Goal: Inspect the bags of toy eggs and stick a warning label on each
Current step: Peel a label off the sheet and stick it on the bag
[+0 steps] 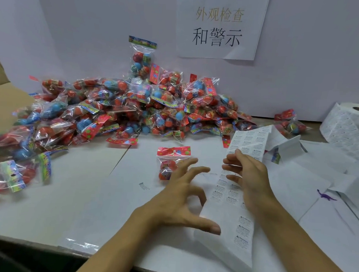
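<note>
One clear bag of toy eggs (169,160) with a red header card lies alone on the white table, just beyond my left hand (182,195). The fingers of that hand are spread and relaxed above the table, holding nothing. A long strip of warning labels (231,199) runs from the table's near edge up toward the back. My right hand (246,175) holds the strip near its middle, fingers curled on its front. A big heap of egg bags (134,109) fills the back of the table.
A roll of labels (347,124) stands at the far right, and loose backing paper (317,162) lies in front of it. A cardboard box flap (3,99) sits at the left. More bags (19,166) spill toward the left edge. A paper sign (218,26) hangs on the wall.
</note>
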Tool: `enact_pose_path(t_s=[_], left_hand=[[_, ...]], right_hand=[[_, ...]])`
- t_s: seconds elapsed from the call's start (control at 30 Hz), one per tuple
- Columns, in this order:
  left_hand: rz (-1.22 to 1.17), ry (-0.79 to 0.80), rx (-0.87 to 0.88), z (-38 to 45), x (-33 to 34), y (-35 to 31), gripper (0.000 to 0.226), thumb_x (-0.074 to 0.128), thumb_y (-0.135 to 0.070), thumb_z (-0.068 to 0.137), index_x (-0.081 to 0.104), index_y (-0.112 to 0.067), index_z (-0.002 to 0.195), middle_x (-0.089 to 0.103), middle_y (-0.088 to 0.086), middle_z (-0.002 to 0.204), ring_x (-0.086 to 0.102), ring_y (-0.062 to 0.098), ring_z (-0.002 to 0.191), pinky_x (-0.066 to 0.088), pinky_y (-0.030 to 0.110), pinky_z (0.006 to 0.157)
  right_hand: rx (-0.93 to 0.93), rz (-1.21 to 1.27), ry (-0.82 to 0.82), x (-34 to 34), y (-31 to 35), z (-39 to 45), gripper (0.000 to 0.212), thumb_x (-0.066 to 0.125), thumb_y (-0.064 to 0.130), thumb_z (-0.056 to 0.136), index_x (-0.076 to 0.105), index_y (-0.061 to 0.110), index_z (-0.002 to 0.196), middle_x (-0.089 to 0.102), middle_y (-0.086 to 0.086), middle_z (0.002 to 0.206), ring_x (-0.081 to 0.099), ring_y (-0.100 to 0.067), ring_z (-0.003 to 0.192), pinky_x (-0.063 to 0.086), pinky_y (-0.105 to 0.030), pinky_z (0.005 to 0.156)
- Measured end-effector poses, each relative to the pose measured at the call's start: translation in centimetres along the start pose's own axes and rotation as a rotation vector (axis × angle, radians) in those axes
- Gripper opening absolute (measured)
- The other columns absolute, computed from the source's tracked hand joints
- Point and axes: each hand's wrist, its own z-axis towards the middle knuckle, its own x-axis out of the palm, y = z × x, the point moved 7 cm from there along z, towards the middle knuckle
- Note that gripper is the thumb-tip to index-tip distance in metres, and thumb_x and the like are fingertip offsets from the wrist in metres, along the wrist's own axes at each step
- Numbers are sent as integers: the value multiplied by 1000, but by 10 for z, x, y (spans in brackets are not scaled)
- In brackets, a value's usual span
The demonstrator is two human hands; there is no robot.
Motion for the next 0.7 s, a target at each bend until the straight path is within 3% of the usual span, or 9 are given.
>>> enact_pose_path(t_s=[0.1, 0.2, 0.3, 0.37, 0.43, 0.53, 0.63, 0.7], left_hand=[[-32, 22, -25, -1, 1, 5, 48, 84, -69, 65, 79, -27, 87, 24, -25, 160, -9, 4, 155, 6, 43, 127], [-156, -4, -63, -1, -3, 8, 31, 86, -51, 74, 77, -23, 81, 34, -22, 156, 0, 2, 154, 15, 45, 127], [-255, -137, -52, 3, -13, 5, 18, 80, -34, 81, 71, -20, 77, 53, -12, 139, 31, 8, 144, 35, 38, 115], [-361, -337, -91, 3, -30, 8, 11, 72, -27, 84, 63, -22, 80, 63, -3, 115, 54, 19, 119, 46, 38, 98], [-555, -517, -213, -3, -42, 22, 10, 67, -26, 84, 63, -17, 81, 65, 7, 94, 62, 25, 94, 52, 43, 81], [-745, -632, -347, -11, -46, 38, 12, 66, -34, 82, 60, -30, 73, 66, 2, 79, 62, 17, 75, 51, 34, 67], [-851, -576, -324, -8, -42, 39, 25, 76, -48, 75, 59, -30, 75, 71, 3, 73, 66, 17, 67, 52, 28, 56], [-921, -479, -292, -4, -38, 36, 28, 85, -49, 69, 66, -31, 77, 74, 5, 75, 70, 19, 66, 53, 27, 54]], right_hand=[[8, -15, 0, 0, 1, 0, 27, 54, 26, 103, 72, 10, 91, 77, -1, 82, 73, -11, 74, 52, -28, 64], [-12, -30, 64, 4, 5, -2, 25, 54, 24, 103, 72, 9, 93, 77, -1, 82, 74, -13, 77, 54, -28, 66], [-167, -96, 224, 16, 17, -11, 19, 55, 13, 100, 74, 10, 97, 78, -2, 93, 74, -19, 92, 54, -29, 74], [-328, -201, 349, 26, 23, -22, 15, 62, 13, 95, 75, 13, 103, 77, 2, 102, 71, -14, 101, 53, -25, 83], [-428, -357, 442, 36, 22, -32, 25, 64, 26, 89, 74, 21, 111, 74, 10, 113, 65, -7, 111, 49, -22, 94], [-436, -481, 488, 44, 16, -37, 34, 67, 42, 84, 71, 33, 116, 67, 23, 121, 57, 2, 120, 42, -19, 102], [-399, -440, 406, 39, 12, -31, 30, 78, 25, 87, 71, 34, 116, 71, 19, 116, 63, -3, 113, 50, -32, 102], [-397, -406, 329, 33, 13, -27, 31, 76, 11, 88, 72, 30, 112, 73, 12, 111, 67, -9, 106, 54, -44, 98]])
